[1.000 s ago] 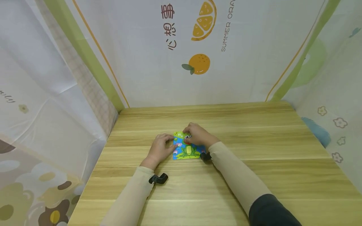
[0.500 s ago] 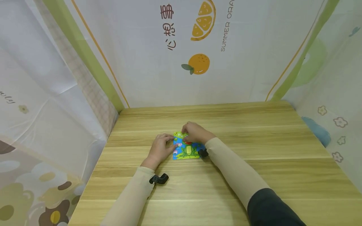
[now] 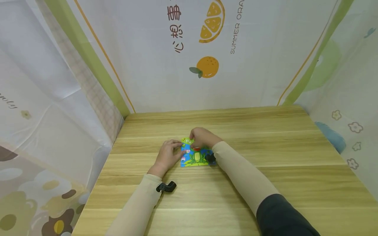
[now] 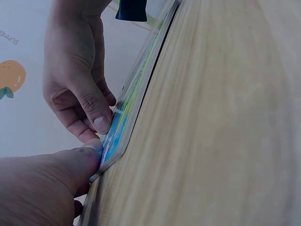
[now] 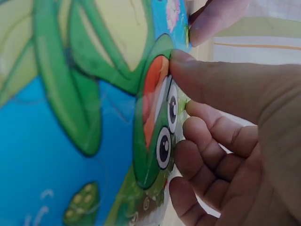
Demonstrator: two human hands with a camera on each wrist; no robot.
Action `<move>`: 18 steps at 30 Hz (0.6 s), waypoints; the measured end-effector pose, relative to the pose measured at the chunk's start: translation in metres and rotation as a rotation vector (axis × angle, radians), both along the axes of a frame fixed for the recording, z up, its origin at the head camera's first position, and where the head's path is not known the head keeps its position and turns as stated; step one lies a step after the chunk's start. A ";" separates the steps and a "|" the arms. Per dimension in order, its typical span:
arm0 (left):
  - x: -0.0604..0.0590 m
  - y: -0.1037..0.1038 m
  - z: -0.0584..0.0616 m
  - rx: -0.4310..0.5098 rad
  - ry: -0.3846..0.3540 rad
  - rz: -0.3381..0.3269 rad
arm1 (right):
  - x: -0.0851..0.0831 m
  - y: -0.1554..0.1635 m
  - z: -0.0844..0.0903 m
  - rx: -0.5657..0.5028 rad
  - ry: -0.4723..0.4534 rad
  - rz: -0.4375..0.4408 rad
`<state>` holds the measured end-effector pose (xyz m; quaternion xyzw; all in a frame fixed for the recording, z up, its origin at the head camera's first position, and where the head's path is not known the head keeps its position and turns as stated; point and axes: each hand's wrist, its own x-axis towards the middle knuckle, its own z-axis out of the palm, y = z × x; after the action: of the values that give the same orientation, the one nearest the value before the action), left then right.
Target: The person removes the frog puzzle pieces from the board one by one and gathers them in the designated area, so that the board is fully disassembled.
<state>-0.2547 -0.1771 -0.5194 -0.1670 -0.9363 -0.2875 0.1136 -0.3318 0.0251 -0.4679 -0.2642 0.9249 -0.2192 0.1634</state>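
Observation:
A square frog jigsaw puzzle (image 3: 197, 159) lies flat on the table, its frog green on a blue ground. My left hand (image 3: 169, 155) holds the puzzle's left edge, the thumb over the rim and the fingers along the side. From the far side, my right hand (image 3: 203, 137) grips the puzzle near the frog's head. In the right wrist view, the right thumb (image 5: 211, 80) rests by the frog's red mouth and the curled fingers sit at the far edge. Part of the frog's head and the puzzle's upper right are hidden in the head view.
The wood-grain table (image 3: 265, 183) spreads around the puzzle. A white cloth with orange prints (image 3: 208, 67) hangs behind it, and patterned cloths hang on both sides. Black wrist cameras (image 3: 166, 186) are strapped to both beige sleeves.
My right hand and forearm have shifted slightly to the left, covering more of the frog's eyes. My left hand and the puzzle have stayed nearly in place.

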 end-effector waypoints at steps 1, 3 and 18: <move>0.000 0.000 0.000 0.001 -0.002 0.000 | -0.001 0.000 0.000 -0.006 -0.013 0.000; 0.000 0.001 0.000 -0.001 -0.006 0.000 | -0.002 0.000 -0.001 -0.021 -0.042 -0.003; 0.002 0.002 0.000 0.007 -0.009 0.007 | -0.004 -0.001 0.001 -0.056 -0.142 -0.038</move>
<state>-0.2530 -0.1754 -0.5191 -0.1620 -0.9364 -0.2909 0.1110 -0.3360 0.0238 -0.4666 -0.2350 0.9092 -0.2664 0.2171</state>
